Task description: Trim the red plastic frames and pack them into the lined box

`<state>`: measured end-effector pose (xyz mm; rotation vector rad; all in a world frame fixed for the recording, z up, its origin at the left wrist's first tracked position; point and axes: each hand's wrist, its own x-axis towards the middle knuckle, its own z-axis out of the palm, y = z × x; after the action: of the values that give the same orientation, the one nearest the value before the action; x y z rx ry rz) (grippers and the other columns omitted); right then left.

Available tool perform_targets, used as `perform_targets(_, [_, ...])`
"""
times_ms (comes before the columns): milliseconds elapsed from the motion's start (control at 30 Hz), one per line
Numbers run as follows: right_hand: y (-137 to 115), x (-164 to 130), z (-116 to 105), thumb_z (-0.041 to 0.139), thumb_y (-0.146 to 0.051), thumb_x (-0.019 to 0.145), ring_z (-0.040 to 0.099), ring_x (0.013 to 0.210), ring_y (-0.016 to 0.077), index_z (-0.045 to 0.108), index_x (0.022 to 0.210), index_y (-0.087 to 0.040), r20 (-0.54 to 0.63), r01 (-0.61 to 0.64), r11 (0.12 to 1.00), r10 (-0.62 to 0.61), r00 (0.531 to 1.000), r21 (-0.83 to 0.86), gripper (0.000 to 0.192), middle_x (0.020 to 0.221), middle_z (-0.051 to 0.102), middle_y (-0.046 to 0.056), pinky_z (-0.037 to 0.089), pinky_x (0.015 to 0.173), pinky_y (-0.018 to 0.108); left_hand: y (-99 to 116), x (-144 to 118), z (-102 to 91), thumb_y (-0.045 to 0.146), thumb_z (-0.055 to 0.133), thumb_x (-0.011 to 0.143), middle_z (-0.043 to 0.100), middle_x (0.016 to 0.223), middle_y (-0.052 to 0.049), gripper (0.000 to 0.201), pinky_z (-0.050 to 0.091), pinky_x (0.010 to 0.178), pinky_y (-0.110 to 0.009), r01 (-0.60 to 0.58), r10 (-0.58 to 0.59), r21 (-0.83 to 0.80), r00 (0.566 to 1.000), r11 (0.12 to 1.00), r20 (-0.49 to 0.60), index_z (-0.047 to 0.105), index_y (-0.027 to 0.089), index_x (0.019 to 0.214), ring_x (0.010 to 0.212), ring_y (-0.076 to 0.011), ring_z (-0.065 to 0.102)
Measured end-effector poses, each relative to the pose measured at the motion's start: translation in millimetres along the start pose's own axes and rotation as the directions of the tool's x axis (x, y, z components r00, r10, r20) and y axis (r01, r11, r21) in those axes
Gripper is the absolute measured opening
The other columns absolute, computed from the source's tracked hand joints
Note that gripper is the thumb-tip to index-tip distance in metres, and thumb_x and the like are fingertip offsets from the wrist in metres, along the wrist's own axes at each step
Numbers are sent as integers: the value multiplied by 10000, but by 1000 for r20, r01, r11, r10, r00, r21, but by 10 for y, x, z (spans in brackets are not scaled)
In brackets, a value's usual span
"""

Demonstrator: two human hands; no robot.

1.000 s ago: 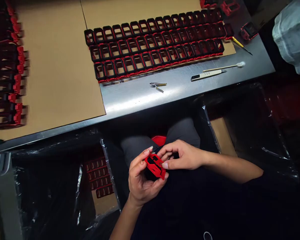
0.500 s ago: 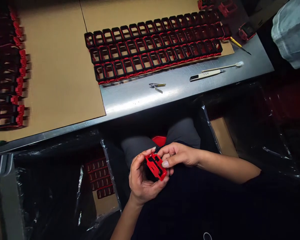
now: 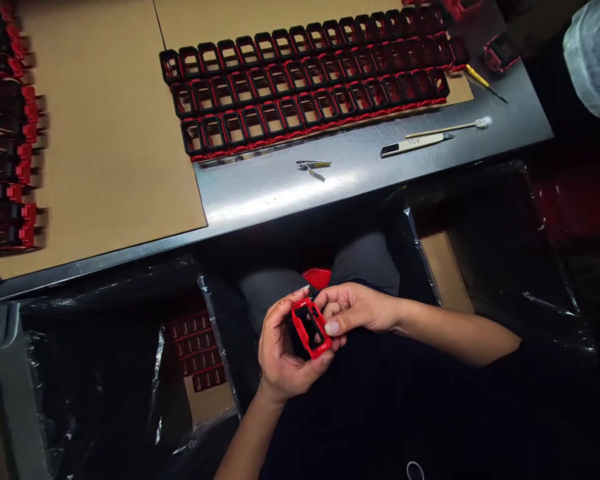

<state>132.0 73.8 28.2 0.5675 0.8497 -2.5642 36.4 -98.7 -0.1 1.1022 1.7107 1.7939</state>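
Between both hands, above my lap, is a red and black plastic frame (image 3: 303, 327) with an opening through its middle. My left hand (image 3: 285, 357) wraps round its left side, fingers along the top and thumb at the lower end. My right hand (image 3: 353, 310) pinches its right edge, the thumb pressed on the red rim and the other fingers partly hidden behind. Three rows of similar black and red frames (image 3: 253, 123) stand on the table beyond my hands.
On the metal table (image 3: 260, 200) lie a nail clipper (image 3: 313, 168), a craft knife (image 3: 415, 145), a cotton swab (image 3: 450, 128) and a yellow-handled tool (image 3: 485, 83). Cardboard (image 3: 110, 153) covers the left part. More frames (image 3: 25, 167) stand at far left. Plastic-lined bins (image 3: 130, 373) flank my legs.
The held frame has turned in my hands, so its opening now faces me more directly. Both hands keep their hold in nearly the same place. The view has shifted slightly.
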Motion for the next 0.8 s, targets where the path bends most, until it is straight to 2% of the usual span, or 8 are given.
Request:
perform_targets(133, [17, 10, -9, 911, -351, 636, 638, 507, 77, 583, 963, -135, -16, 5, 1000, -5, 1000, 13, 511, 703, 716, -18, 480, 502, 171, -20, -24, -21, 358, 803, 756, 567, 1346, -186, 832, 498, 1030, -568, 15, -15, 33, 1000, 999, 20, 391, 220, 1465, 1268, -357, 578])
perform_targets(267, [26, 8, -9, 934, -324, 592, 639, 570, 76, 587, 927, -140, -55, 31, 1000, -31, 998, 5, 516, 707, 686, -36, 511, 580, 198, -16, -19, -5, 339, 793, 764, 571, 1357, -193, 810, 475, 1054, -581, 32, -33, 43, 998, 999, 44, 392, 212, 1456, 1297, -361, 556])
perform_targets(467, [20, -10, -22, 942, -282, 575, 589, 617, 48, 606, 898, -131, -113, 61, 997, -65, 991, -43, 490, 717, 639, -52, 475, 605, 173, -6, 22, 23, 328, 802, 747, 587, 1348, -175, 791, 470, 1070, -575, 39, -43, 69, 998, 997, 49, 418, 211, 1428, 1298, -356, 559])
perform_targets(667, [56, 3, -67, 870, -431, 686, 620, 573, 72, 610, 906, -128, -76, 106, 993, -110, 991, -52, 456, 709, 649, -30, 510, 547, 187, -2, 25, 36, 298, 775, 770, 576, 1356, -186, 767, 485, 1067, -532, 70, -72, 48, 996, 996, 48, 400, 199, 1432, 1291, -328, 567])
perform_targets(800, [58, -16, -82, 848, -433, 717, 648, 613, 85, 633, 908, -126, -101, 138, 989, -143, 985, -57, 421, 767, 677, -5, 554, 552, 193, -6, 38, 55, 320, 766, 780, 589, 1337, -187, 749, 492, 1058, -526, 92, -94, 40, 994, 995, 54, 406, 203, 1425, 1286, -329, 573])
